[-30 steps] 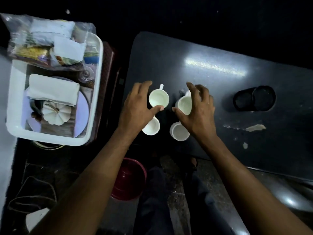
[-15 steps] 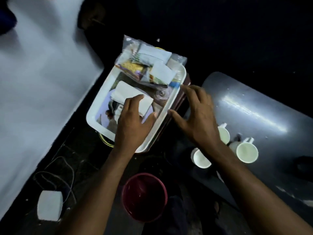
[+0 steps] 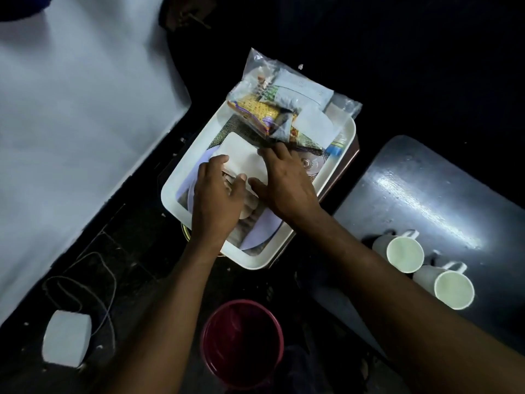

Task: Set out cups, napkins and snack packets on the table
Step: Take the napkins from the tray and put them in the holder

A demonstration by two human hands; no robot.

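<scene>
A white tray [image 3: 181, 191] stands left of the dark table [image 3: 426, 194]. Inside it lies a stack of white napkins [image 3: 241, 155], and a clear bag of snack packets [image 3: 281, 109] rests on its far end. My left hand [image 3: 218, 200] and my right hand [image 3: 284, 180] are both down in the tray, fingers on the near edge of the napkins. Whether either hand grips them I cannot tell. Two white cups [image 3: 406, 253] [image 3: 451, 288] stand on the table's near left corner; my right forearm hides the space beside them.
A red bucket [image 3: 241, 345] sits on the floor below the tray. A white adapter [image 3: 66, 338] with its cable lies at lower left. A pale wall or surface [image 3: 71, 123] fills the left. A lavender plate [image 3: 261, 231] lies in the tray under the napkins.
Both hands left the cups on the table and moved left into the tray. The right hand has now joined the left on the napkins.
</scene>
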